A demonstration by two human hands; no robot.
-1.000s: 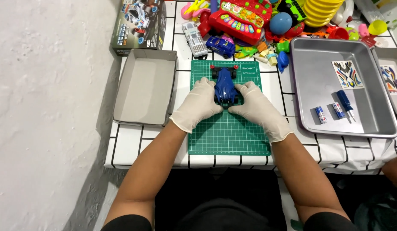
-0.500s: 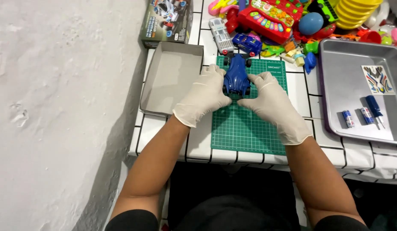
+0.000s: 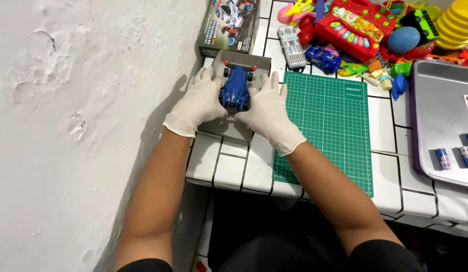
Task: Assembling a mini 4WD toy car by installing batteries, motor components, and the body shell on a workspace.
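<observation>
Both gloved hands, left hand point(image 3: 197, 105) and right hand point(image 3: 266, 112), gripped the blue toy car point(image 3: 235, 90) over the grey tray point(image 3: 244, 60) at the worktop's left edge; an uneven release could have tipped it off.

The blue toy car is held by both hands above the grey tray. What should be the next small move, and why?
Probably lower the car straight down onto the tray floor and then let go. Both gloved hands, left and right, grip its sides, and it already sits over the tray rather than over the green mat. Whether its wheels touch the tray yet cannot be told.
</observation>
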